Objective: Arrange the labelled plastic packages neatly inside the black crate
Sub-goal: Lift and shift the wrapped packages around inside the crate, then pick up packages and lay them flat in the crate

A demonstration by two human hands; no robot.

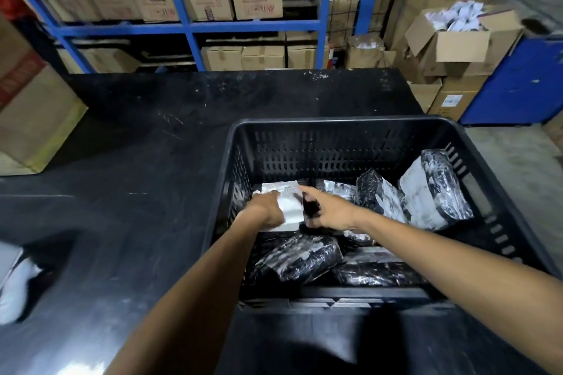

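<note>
A black slotted crate (341,126) stands on the dark table, right of centre. Several plastic packages with dark contents and white labels lie inside it. One package (291,207) with a large white label sits at the crate's left side, and both hands are on it. My left hand (266,211) grips its left edge. My right hand (327,211) holds its dark right edge, index finger stretched out. Two packages (432,192) lean against the right wall. Two others (300,257) lie flat near the front wall.
A white package (15,280) lies on the table at the far left edge. Blue shelving (189,26) with cardboard boxes stands behind the table. An open carton (460,42) of white items sits at the back right. A large box (33,106) stands at left.
</note>
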